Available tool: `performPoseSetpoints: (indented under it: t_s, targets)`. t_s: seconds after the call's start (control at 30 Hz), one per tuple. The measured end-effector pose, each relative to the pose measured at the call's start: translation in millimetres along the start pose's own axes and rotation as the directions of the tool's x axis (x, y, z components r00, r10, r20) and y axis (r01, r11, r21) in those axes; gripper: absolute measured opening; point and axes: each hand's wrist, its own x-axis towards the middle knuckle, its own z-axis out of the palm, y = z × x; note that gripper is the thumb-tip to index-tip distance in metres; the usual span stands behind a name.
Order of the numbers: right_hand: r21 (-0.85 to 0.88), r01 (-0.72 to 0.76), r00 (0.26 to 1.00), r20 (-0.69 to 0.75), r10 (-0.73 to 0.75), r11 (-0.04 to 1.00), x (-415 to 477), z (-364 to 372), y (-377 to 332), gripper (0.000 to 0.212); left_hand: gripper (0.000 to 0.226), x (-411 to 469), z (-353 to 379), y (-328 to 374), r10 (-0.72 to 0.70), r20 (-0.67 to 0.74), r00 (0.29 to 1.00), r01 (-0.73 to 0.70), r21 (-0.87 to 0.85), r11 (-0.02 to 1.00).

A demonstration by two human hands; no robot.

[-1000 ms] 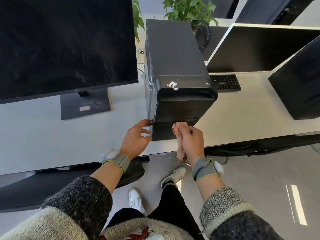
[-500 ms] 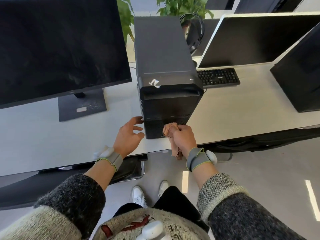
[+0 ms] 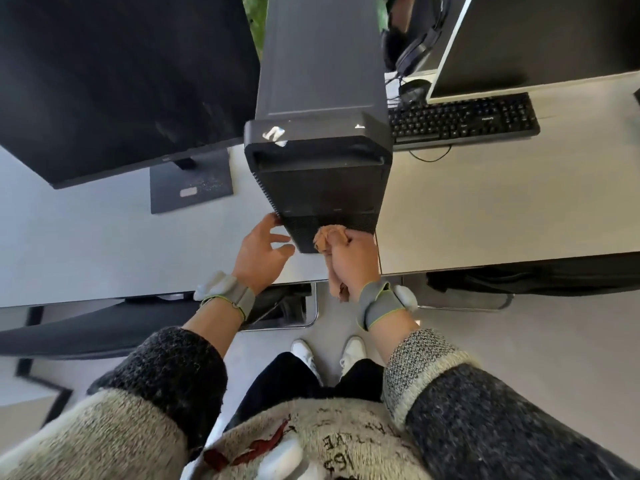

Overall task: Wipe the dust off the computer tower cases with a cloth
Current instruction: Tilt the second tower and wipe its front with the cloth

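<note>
A black computer tower case [image 3: 322,98] stands upright on the white desk [image 3: 485,209], its front panel facing me. My right hand [image 3: 353,261] grips a bunched tan cloth [image 3: 327,239] and presses it against the lower front of the case. One end of the cloth hangs below my wrist. My left hand [image 3: 261,251] rests against the lower left front corner of the case, fingers loosely spread, holding nothing.
A large dark monitor [image 3: 114,81] on a stand fills the left. A second monitor [image 3: 540,39], a black keyboard [image 3: 464,117] and headphones [image 3: 412,46] lie to the right. Office chairs sit tucked under the desk edge. My shoes show on the floor.
My view has moved closer and more directly above the case. Both hands stay at the lower front of the case; the cloth has shifted a little along the front panel.
</note>
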Motion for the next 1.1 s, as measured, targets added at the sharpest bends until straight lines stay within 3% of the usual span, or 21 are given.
performPoseSetpoints:
  t_s: [0.1, 0.3, 0.57, 0.73, 0.8, 1.0, 1.1]
  targets:
    - [0.024, 0.016, 1.0, 0.008, -0.017, 1.0, -4, -10, 1, 0.035, 0.049, 0, -4, 1, -0.006, 0.01, 1.0, 0.006, 0.019, 1.0]
    - [0.15, 0.042, 0.987, -0.158, -0.018, 0.988, -12, -45, -1, 0.039, 0.052, -4, -6, 0, -0.011, 0.022, 1.0, 0.012, -0.016, 1.0]
    - [0.005, -0.051, 0.999, -0.014, 0.051, 0.999, 0, -46, 8, 0.031, 0.062, -9, -9, 2, -0.032, 0.055, 0.998, 0.036, -0.073, 0.997]
    - [0.058, 0.075, 0.987, -0.147, -0.065, 0.996, -8, -52, 1, 0.035, 0.061, -9, -10, 0, -0.034, 0.057, 0.998, 0.04, -0.105, 0.994]
    - [0.068, 0.06, 0.988, -0.145, -0.05, 0.996, -6, -50, 3, 0.033, 0.059, -6, -8, 0, -0.038, 0.051, 0.998, 0.043, -0.113, 0.993]
    - [-0.03, 0.024, 0.997, 0.073, -0.021, 0.999, 5, -40, 0, 0.029, 0.059, -5, -8, -3, -0.046, 0.035, 0.998, 0.05, -0.125, 0.991]
    - [0.023, 0.046, 0.999, -0.02, -0.045, 0.999, -2, -46, 5, 0.034, 0.056, -3, -8, -3, -0.052, 0.027, 0.998, 0.054, -0.106, 0.993]
